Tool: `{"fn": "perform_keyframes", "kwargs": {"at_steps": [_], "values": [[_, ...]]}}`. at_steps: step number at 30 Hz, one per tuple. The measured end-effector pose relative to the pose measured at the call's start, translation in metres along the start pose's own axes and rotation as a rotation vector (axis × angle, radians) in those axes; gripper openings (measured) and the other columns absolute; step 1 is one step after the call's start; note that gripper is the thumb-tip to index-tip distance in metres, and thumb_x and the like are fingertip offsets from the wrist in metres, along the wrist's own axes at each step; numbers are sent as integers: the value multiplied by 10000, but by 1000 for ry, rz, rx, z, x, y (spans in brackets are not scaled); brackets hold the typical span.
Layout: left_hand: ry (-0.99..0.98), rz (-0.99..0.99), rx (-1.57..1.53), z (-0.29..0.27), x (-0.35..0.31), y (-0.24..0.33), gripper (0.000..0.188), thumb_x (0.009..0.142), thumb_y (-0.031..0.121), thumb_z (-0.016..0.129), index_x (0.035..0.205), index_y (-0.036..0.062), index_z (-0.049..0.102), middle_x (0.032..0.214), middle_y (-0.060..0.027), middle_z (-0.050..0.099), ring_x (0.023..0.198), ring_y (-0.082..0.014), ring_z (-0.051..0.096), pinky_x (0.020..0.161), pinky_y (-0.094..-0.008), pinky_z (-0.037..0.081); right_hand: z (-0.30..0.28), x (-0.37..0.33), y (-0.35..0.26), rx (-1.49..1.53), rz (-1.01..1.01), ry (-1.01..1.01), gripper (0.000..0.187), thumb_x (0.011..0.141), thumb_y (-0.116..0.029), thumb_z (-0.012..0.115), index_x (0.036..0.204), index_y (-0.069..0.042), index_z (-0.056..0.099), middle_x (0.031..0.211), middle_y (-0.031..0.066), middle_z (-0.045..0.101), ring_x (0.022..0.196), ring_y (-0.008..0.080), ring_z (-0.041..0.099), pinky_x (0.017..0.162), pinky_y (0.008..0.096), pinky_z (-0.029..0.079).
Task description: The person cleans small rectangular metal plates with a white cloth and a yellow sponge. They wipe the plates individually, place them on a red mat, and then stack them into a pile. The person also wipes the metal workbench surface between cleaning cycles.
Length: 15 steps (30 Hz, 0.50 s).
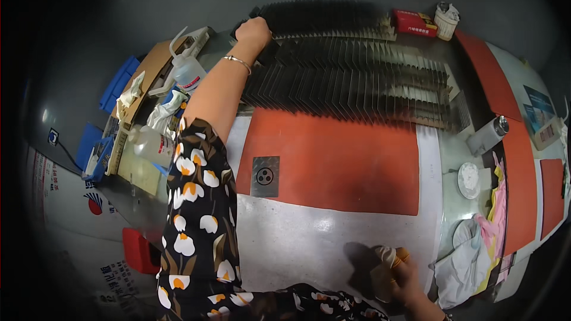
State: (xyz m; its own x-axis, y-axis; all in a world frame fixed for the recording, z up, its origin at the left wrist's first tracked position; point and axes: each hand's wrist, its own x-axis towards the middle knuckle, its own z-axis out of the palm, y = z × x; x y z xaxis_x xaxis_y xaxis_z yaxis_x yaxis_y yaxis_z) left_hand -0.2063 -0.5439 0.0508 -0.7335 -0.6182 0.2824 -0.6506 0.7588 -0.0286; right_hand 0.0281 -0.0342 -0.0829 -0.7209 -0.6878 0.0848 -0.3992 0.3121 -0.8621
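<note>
Head view: a desk (449, 148) with a red mat (345, 166) at its middle, lying on a white sheet (297, 232).
Plate: one dark plate (265, 176) lies flat on the mat's left part, at its near edge, with a round, three-dotted mark facing up.
Rows: beyond the mat many thin dark plates stand on edge, in what look like a near row (333, 92), a middle row (357, 50) and a far row (321, 18).
Progress: judged from this layout, the work looks underway, with a single plate out on the mat and the others upright. Those standing look alike, so which are finished and which are left cannot be told.
Left hand: the left hand (254, 32) is stretched to the far left, its fingers curled at the left end of the rows; whether it grips one of the standing plates cannot be told.
Right hand: the right hand (407, 282), at the near right, pinches a pale wad (385, 255) above the sheet; its fingertips wear yellow covers (403, 254).
Plate to hands: it lies between them, nearer than the left hand, and farther and well left of the right one; neither touches it.
Right side: a white dish (468, 180) and a flask (489, 135).
</note>
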Motion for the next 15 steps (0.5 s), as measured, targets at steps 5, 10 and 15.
{"fn": "perform_keyframes", "kwargs": {"at_steps": [5,10,15], "values": [[-211,-27,149,0,7,25,347,793,171,559,1128,91,603,1190,-94,573,1119,-279,534,891,-380,451,0,9,-6,57,-10,-31,434,672,-33,567,1105,-55,572,899,160,562,744,322,570,665,374,474],[-177,151,79,40,45,-13,404,768,296,564,1067,28,597,1051,-206,607,1035,-355,559,840,-415,448,2,10,-9,124,-13,-18,455,711,-40,558,1165,-72,533,954,148,549,828,307,551,699,388,458],[-23,470,-300,61,151,-178,440,818,365,555,1066,3,581,1029,-189,610,955,-270,593,780,-355,460,16,31,8,-37,-118,-16,261,750,-54,527,1011,-53,537,1009,142,513,913,320,513,734,397,436]]}}
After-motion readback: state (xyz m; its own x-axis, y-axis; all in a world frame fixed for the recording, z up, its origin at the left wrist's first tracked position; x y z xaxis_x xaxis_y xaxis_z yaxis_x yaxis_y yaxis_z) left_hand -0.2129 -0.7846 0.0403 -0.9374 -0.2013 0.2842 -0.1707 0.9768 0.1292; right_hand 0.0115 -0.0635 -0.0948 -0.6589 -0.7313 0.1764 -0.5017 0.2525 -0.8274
